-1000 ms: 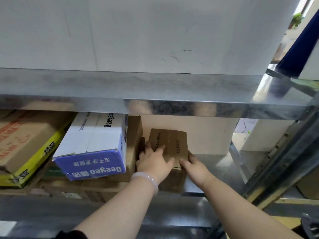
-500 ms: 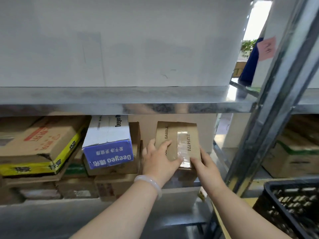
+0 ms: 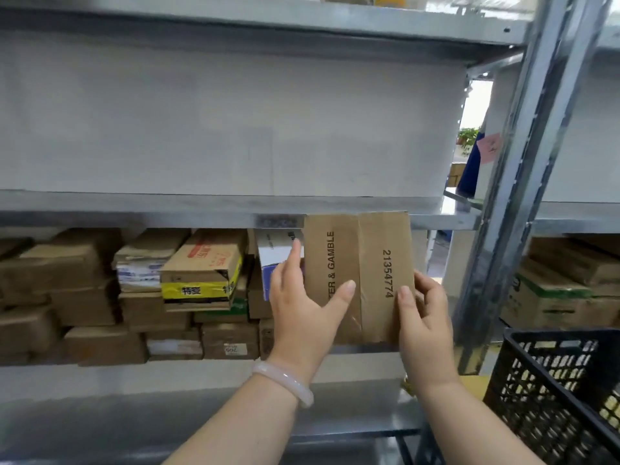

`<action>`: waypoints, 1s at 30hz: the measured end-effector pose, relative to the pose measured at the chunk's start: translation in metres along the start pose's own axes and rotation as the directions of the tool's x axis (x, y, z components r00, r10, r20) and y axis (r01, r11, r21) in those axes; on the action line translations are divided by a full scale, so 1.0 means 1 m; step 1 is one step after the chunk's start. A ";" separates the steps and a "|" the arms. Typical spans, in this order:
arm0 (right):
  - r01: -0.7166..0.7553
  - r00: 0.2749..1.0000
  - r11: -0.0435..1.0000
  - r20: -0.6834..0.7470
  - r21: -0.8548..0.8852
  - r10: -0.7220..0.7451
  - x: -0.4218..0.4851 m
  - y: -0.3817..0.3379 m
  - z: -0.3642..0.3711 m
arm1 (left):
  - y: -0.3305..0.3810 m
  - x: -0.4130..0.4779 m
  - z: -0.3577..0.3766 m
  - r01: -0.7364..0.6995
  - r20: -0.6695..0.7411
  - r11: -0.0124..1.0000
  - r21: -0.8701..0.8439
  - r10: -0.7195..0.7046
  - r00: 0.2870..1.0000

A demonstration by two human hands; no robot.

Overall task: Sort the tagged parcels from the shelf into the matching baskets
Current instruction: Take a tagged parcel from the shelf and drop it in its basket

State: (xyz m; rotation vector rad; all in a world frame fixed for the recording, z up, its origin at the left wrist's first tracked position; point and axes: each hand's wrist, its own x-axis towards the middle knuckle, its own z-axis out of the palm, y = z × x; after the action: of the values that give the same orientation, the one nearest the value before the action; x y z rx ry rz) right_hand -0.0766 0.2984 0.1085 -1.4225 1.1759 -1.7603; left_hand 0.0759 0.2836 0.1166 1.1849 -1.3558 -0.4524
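Against shelving [image 3: 201, 204], both hands [image 3: 302, 317] [image 3: 426, 327] grip parcel [image 3: 372, 263] "21354774".

One left hand [image 3: 302, 322], one right hand [image 3: 424, 333], one held parcel [image 3: 360, 260], one basket [image 3: 553, 336]

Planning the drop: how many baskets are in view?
1: a black basket at lower right, just right of the shelf post, lower than the parcel. Others may lie out of frame.

Brown parcel [image 3: 359, 276], black lattice basket [image 3: 550, 394]
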 end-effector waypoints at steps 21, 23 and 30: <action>-0.590 0.565 0.807 0.704 -0.021 0.431 -0.093 -0.089 0.281 | -0.037 -0.073 -0.307 0.159 -0.530 0.954 0.253 -0.001 0.848; -0.533 0.553 0.843 0.727 -0.068 0.408 -0.102 -0.077 0.311 | -0.046 -0.065 -0.332 0.236 -0.562 0.952 0.194 -0.089 0.822; -0.467 0.309 0.884 0.934 -0.017 0.181 -0.098 -0.042 0.393 | -0.086 -0.050 -0.390 0.397 -0.662 0.916 0.066 -0.257 0.704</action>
State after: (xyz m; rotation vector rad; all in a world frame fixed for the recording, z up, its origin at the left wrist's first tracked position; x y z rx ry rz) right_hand 0.3301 0.2946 0.1184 -1.4895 0.4809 -0.5187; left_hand 0.4456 0.4404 0.0997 1.5842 -0.5898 -0.1170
